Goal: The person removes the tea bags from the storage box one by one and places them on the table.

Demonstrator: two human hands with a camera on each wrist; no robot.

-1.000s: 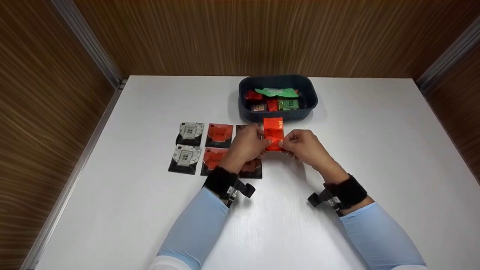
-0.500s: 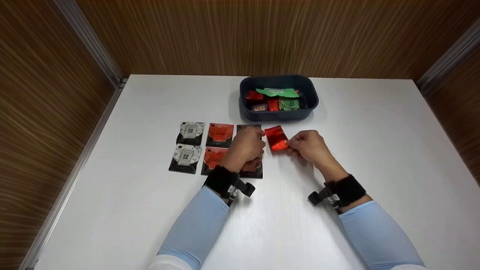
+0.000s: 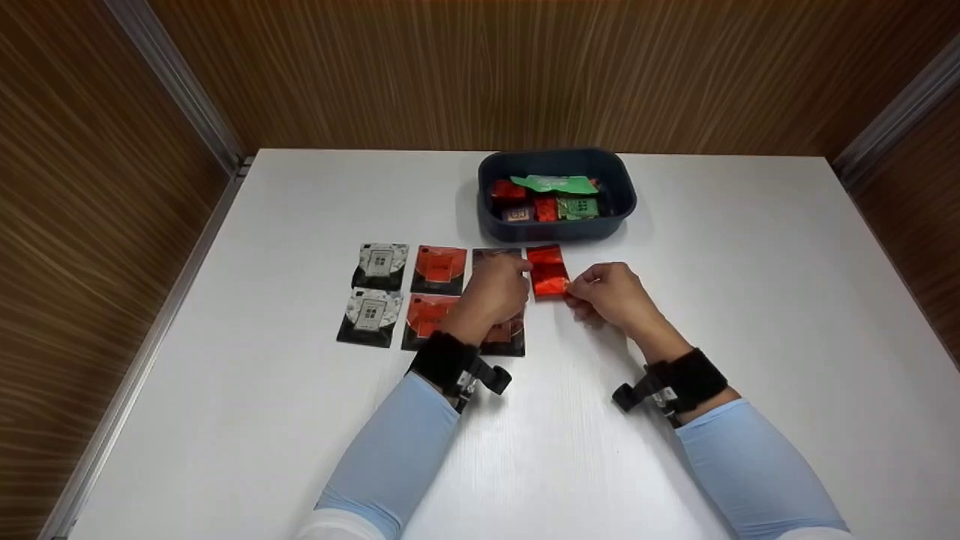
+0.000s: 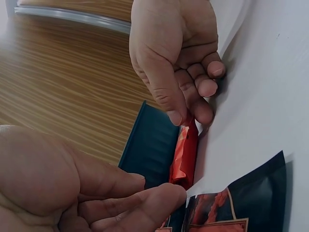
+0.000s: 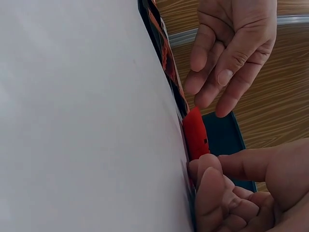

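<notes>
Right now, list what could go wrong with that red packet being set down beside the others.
The red packet lies crinkled and only its near corner is pinched by the right hand, so it may spring up or skew out of line with the row. The left hand hangs over the dark packet beside it and could nudge that one. The blue tray sits just behind, so a forward push might wedge the packet against its wall.

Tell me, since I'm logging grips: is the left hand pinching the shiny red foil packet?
No, only the right hand pinches the shiny red foil packet; the left hand hovers beside it.
</notes>
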